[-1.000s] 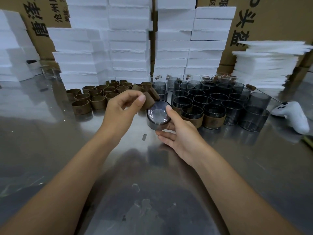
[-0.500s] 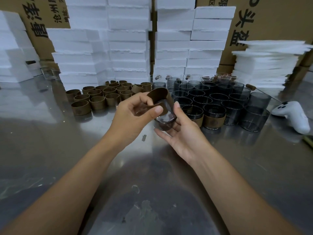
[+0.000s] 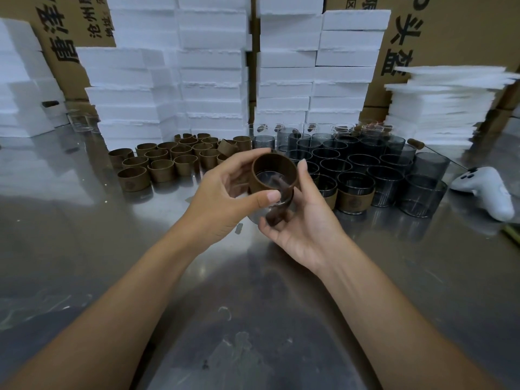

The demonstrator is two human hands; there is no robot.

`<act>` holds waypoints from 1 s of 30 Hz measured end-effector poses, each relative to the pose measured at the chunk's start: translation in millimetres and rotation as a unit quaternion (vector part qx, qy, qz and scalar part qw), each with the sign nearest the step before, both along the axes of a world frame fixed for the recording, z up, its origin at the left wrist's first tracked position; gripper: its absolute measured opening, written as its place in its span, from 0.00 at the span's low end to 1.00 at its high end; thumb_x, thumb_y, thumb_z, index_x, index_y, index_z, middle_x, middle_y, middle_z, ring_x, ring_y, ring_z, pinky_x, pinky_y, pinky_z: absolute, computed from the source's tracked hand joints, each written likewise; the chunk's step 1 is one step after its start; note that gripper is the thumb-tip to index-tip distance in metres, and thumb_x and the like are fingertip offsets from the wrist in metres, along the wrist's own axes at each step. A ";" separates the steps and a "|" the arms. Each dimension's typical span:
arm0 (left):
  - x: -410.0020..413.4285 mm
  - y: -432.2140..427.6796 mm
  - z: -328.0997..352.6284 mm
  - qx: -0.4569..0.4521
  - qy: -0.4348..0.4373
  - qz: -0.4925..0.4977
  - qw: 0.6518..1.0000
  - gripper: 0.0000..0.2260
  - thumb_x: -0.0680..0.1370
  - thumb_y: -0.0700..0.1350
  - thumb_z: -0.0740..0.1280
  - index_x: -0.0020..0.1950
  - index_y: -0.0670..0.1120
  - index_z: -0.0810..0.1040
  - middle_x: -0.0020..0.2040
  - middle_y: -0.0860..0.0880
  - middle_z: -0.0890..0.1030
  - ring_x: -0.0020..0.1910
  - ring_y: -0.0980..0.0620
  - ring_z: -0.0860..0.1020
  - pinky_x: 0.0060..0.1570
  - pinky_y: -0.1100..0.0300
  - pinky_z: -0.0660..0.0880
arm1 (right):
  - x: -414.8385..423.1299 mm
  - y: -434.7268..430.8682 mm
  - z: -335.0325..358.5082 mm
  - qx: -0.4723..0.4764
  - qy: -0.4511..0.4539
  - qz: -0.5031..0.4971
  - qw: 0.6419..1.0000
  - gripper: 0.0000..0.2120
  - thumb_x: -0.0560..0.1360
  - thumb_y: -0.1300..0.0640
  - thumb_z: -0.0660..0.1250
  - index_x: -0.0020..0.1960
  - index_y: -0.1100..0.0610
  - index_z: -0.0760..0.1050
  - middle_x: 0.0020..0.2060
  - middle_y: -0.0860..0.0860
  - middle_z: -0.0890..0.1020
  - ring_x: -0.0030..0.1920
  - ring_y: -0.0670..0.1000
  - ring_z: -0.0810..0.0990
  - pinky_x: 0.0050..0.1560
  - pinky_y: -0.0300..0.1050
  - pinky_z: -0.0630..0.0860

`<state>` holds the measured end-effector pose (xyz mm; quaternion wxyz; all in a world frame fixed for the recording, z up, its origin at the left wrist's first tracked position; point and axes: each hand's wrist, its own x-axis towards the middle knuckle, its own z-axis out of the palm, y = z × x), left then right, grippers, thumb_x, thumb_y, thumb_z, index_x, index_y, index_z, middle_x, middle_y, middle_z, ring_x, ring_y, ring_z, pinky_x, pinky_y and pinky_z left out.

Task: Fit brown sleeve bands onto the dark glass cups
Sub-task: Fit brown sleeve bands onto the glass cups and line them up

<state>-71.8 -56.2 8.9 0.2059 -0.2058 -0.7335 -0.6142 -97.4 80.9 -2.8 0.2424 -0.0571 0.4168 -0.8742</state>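
Held above the table (image 3: 112, 249), cup (image 3: 278, 213) sits gripped in the R hand (image 3: 306, 220) while the L hand (image 3: 225, 198) pinches the band (image 3: 274, 171), part-way over its end; best keep band square to glass & push evenly round, so it won't jam.

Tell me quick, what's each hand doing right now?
Left hand: closed, pinching the brown sleeve band.
Right hand: closed, holding the dark glass cup.
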 end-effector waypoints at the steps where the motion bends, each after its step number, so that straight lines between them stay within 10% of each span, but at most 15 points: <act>1: 0.2 -0.4 0.2 0.000 -0.003 -0.004 1.000 0.24 0.66 0.42 0.76 0.60 0.53 0.75 0.53 0.61 0.82 0.58 0.62 0.78 0.53 0.68 0.74 | 0.4 -0.2 0.3 0.000 0.002 0.003 1.000 0.26 0.61 0.32 0.67 0.43 0.54 0.85 0.37 0.51 0.85 0.35 0.48 0.84 0.37 0.41 0.79; 21: -1.6 -0.8 -2.1 0.043 -0.051 -0.037 0.997 0.18 0.73 0.46 0.67 0.63 0.52 0.74 0.56 0.55 0.82 0.58 0.57 0.78 0.58 0.62 0.73 | 4.8 -1.0 3.9 -0.016 0.010 -0.002 1.000 0.25 0.58 0.48 0.74 0.53 0.55 0.78 0.37 0.50 0.86 0.40 0.49 0.84 0.41 0.42 0.81; 30: -5.2 3.4 -7.0 0.127 -0.134 -0.070 0.980 0.25 0.72 0.45 0.68 0.69 0.48 0.71 0.65 0.47 0.77 0.63 0.50 0.76 0.62 0.53 0.73 | 3.0 -2.8 3.7 -0.062 0.057 -0.038 0.996 0.04 0.60 0.52 0.73 0.35 0.50 0.83 0.36 0.49 0.83 0.36 0.46 0.82 0.38 0.38 0.79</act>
